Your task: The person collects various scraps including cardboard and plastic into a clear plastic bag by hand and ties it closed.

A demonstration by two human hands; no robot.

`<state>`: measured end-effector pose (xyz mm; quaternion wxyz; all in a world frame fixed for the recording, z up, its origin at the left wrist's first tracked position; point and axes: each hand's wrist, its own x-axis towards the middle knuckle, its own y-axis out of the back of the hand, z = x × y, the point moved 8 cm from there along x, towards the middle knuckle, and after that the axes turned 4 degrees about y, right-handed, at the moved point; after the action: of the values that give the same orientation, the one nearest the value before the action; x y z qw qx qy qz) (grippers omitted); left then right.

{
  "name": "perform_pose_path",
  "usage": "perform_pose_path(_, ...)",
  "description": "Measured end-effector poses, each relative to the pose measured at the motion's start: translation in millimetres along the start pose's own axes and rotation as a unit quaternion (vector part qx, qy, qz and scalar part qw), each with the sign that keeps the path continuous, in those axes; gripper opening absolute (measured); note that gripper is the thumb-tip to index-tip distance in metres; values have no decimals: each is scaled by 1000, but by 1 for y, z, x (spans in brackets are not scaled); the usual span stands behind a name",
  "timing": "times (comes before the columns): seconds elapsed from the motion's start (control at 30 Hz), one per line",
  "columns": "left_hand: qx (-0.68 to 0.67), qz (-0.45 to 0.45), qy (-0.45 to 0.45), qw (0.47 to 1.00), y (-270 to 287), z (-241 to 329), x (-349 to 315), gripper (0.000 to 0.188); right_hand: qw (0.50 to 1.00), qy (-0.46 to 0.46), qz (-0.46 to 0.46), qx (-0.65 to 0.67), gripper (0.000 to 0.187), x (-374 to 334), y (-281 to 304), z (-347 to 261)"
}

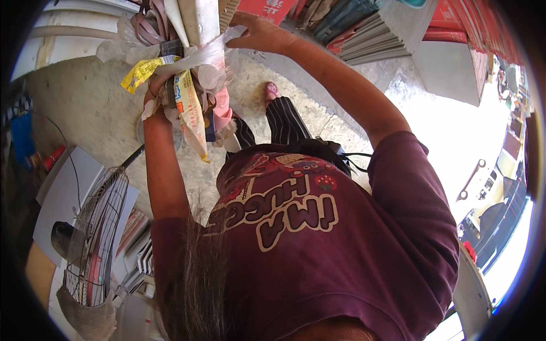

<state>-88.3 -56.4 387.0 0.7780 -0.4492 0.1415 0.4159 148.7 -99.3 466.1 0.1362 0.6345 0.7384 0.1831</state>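
Note:
In my left hand (158, 85), closed at the upper left, is a bunch of plastic packaging. It includes a yellow wrapper (139, 74), a white printed plastic bag (189, 113) hanging down, and crumpled clear plastic film (207, 55). A pink piece (222, 107) hangs beside them. My right hand (259, 34) reaches in from the right with bent fingers at the end of the film, which stretches across between my hands. Corrugated cardboard (228, 12) stands close by its fingertips. The left fingers are partly hidden by the plastic.
Pale upright posts (206, 23) and hanging brown straps (149, 25) stand beyond my hands. Stacked grey sheets (378, 42) and red panels (472, 25) are at the upper right. A wire fan guard (99, 238) lies at lower left near boards. Concrete floor (85, 102) lies below.

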Motion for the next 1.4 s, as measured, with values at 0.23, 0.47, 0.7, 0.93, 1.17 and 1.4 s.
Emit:
perform_pose_path(0.23, -97, -85, 39, 991, 1, -31, -3, 36, 985, 126, -69, 100, 46, 27, -52, -23)
perform_pose_path(0.47, -68, -110, 16, 992, 4, -21, 3, 43, 953, 132, -161, -221, 37, 38, -75, 13)
perform_pose_path(0.7, -32, -171, -54, 983, 32, 3, -17, 50, 989, 57, -113, -71, 36, 76, -92, 17)
perform_pose_path(0.93, -7, -243, -132, 961, 55, 26, -56, 57, 991, -22, -124, 32, 30, 51, -80, 20)
perform_pose_path(1.17, 3, -251, -167, 953, 79, 15, -73, 67, 991, -82, -99, 44, 27, 31, -70, 58)
perform_pose_path(1.4, -123, 137, -156, 970, 127, -25, -61, 52, 994, -19, -109, -25, 22, 24, -67, -14)
